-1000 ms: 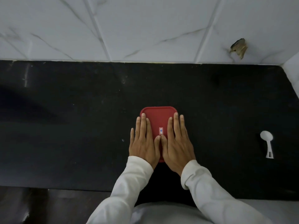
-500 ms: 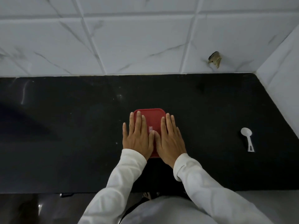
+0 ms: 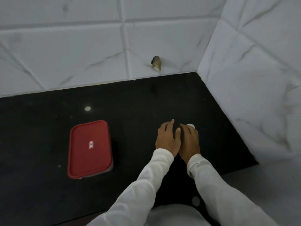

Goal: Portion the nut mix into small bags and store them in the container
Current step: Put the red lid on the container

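Note:
The container with a red lid [image 3: 90, 149] stands shut on the black counter [image 3: 48, 119], left of centre, and nothing touches it. Both hands are off to its right, side by side over the counter. My left hand [image 3: 167, 139] is spread palm down with straight fingers and holds nothing. My right hand [image 3: 189, 141] lies over the white spoon [image 3: 191, 125]. Only the spoon's bowl peeks out past the fingertips, and its handle is hidden under the hand. Whether those fingers grip the spoon is not visible. No bags or nut mix are in view.
White tiled walls [image 3: 81, 54] close the counter at the back and on the right [image 3: 252, 79], forming a corner. A chipped hole [image 3: 156, 62] marks the back wall. The counter's front edge runs along the bottom.
Both hands left the red lid and moved right to the spoon. The view swung right too, so the container now sits at the left.

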`<state>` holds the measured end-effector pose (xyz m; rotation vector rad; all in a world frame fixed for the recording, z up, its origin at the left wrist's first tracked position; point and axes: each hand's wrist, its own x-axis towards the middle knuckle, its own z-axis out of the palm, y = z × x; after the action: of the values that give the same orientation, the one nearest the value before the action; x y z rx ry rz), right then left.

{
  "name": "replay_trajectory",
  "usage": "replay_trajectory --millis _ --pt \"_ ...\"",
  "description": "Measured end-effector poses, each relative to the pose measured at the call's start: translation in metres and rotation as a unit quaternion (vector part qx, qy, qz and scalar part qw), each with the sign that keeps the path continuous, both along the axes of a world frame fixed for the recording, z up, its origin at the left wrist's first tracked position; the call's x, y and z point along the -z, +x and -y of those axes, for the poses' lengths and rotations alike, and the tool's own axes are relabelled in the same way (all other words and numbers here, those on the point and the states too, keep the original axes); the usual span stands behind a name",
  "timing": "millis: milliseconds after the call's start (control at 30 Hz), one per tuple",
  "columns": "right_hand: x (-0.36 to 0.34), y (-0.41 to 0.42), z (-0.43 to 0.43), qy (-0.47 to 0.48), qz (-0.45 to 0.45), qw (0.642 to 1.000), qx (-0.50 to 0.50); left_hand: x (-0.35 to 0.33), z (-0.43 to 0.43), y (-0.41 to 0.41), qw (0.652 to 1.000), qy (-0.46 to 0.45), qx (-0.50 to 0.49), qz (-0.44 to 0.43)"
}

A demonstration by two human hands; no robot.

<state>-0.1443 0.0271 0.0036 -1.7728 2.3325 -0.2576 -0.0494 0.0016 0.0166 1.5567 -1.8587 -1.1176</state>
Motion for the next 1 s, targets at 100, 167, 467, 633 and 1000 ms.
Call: replay_trajectory --millis 100,167,467,633,1000 --pt "0.012 -0.032 0.006 -0.044 0.118 0.983 0.131 0.018 0.007 -0.035 0.995 0.095 -0.025 -0.034" --pt "0.02 -0.046 0.012 -0.027 0.122 0.98 0.154 0.025 0.013 -0.051 0.985 0.155 -0.055 -0.054" --pt "0.04 -0.069 0.024 0.031 0.182 0.965 0.185 0.039 0.028 -0.082 0.957 0.261 -0.096 -0.078" --pt "0.042 -0.071 0.022 0.019 0.208 0.964 0.166 0.038 0.03 -0.084 0.956 0.267 -0.093 -0.079" --pt "0.029 -0.023 0.02 -0.078 0.296 0.951 0.041 0.032 0.027 -0.036 0.935 0.236 -0.195 -0.18"
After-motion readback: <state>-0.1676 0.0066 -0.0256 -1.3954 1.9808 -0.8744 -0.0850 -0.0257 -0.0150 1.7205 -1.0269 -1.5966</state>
